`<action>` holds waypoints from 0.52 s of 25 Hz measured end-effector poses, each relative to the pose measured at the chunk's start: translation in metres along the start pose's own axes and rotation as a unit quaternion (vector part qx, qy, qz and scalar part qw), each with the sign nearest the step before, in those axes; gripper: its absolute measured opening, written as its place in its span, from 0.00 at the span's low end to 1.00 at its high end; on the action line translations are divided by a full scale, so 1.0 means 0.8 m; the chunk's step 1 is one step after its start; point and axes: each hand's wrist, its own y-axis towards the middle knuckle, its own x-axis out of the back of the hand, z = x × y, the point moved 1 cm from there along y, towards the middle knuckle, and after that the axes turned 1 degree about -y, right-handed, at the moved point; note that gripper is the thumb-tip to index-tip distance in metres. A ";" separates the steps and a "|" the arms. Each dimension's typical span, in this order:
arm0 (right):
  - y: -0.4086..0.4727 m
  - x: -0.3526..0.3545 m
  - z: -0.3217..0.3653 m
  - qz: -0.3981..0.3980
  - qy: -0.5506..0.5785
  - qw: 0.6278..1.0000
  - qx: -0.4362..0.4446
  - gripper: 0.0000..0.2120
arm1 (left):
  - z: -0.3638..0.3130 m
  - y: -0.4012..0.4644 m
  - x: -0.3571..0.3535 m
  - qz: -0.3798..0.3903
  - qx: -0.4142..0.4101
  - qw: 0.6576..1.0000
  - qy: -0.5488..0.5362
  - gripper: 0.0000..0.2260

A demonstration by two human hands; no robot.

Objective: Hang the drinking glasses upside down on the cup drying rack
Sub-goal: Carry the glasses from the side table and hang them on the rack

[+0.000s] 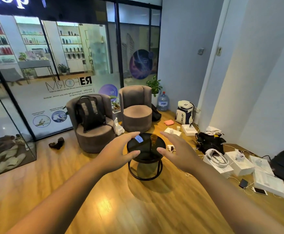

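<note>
A small amber drinking glass stands upright on a round black side table in the middle of the room. Both my arms reach forward over the wooden floor toward the table. My left hand hovers at the table's left edge, fingers spread and empty. My right hand hovers at the right edge, also spread and empty. Neither hand touches the glass. I see no cup drying rack in view.
Two grey round armchairs stand behind the table, the left one holding a black backpack. White boxes, cables, phones and bags litter the floor at right. A glass wall runs along the left, with shoes beside it.
</note>
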 end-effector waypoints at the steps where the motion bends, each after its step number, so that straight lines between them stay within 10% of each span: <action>1: 0.024 -0.005 -0.016 0.011 0.003 1.000 -0.006 0.35 | 0.012 0.026 -0.004 0.006 0.006 1.000 -0.001 0.31; 13: 0.279 -0.043 -0.152 0.063 0.020 0.997 -0.035 0.38 | 0.156 0.272 -0.052 0.025 0.042 0.999 -0.018 0.30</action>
